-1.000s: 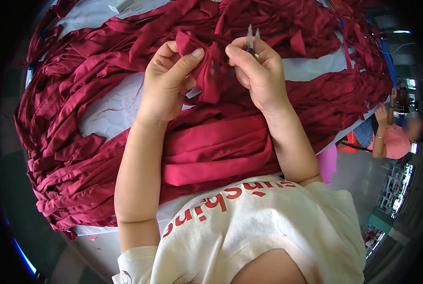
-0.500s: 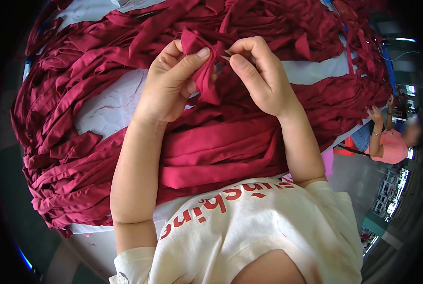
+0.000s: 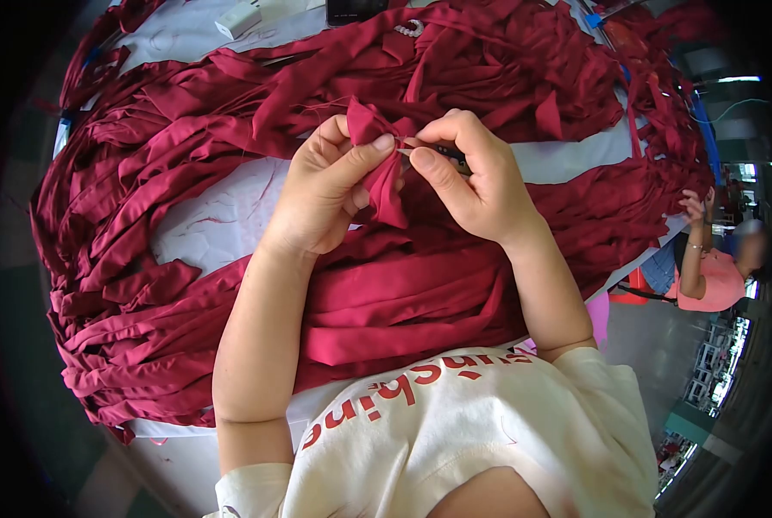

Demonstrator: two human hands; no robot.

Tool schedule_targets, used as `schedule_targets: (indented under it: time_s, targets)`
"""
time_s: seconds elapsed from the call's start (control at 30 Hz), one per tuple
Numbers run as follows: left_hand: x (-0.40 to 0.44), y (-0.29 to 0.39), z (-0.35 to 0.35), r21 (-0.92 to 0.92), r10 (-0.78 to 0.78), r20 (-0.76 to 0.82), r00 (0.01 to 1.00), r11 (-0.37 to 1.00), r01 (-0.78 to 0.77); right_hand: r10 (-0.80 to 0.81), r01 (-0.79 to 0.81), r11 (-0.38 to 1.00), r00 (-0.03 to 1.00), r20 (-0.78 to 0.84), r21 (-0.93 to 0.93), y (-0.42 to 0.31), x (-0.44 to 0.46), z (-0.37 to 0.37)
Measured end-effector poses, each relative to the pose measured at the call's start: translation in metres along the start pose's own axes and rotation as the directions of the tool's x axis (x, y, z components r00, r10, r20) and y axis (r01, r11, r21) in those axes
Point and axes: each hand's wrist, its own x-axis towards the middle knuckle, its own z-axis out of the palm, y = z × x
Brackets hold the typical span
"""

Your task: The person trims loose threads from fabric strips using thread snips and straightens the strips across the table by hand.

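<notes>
My left hand (image 3: 330, 181) pinches a dark red fabric strip (image 3: 387, 186) between thumb and fingers. The cloth is gathered at its middle, with one end sticking up and the other hanging down like a bow. Close on its right, my right hand (image 3: 476, 177) is closed around what looks like thread snips (image 3: 452, 157). A dark part of them shows inside the palm, and their pointed tips reach the gathered middle of the cloth; whether they touch it I cannot tell. Fine loose threads stand out left of the fabric.
Long dark red strips (image 3: 403, 298) lie heaped across the white-covered table (image 3: 217, 224). At the far edge are a white box (image 3: 237, 19), a dark phone-like device (image 3: 356, 10) and a beaded bracelet (image 3: 409, 28). Another person (image 3: 714, 272) sits to the right.
The view has shifted, bringing the far table edge with the device and bracelet into sight. The snips' tips have come closer to the gathered cloth, which my left hand still holds.
</notes>
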Motion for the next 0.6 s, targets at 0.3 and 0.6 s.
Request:
schedule_targets:
  time_s: [0.3,0.6]
  targets:
    - [0.0009,-0.0024,-0.0014,0.024,0.005,-0.02,1.0,1.0,-0.005,-0.008,0.009,0.999,1.0,0.015,-0.036,0.0002,-0.0023,-0.0053]
    - [0.0007,-0.0018,0.0022,0.016,0.056,-0.052,0.997,0.998,-0.056,0.234,-0.191,0.875,0.971,-0.045,0.445,0.0029,-0.0046,0.0034]
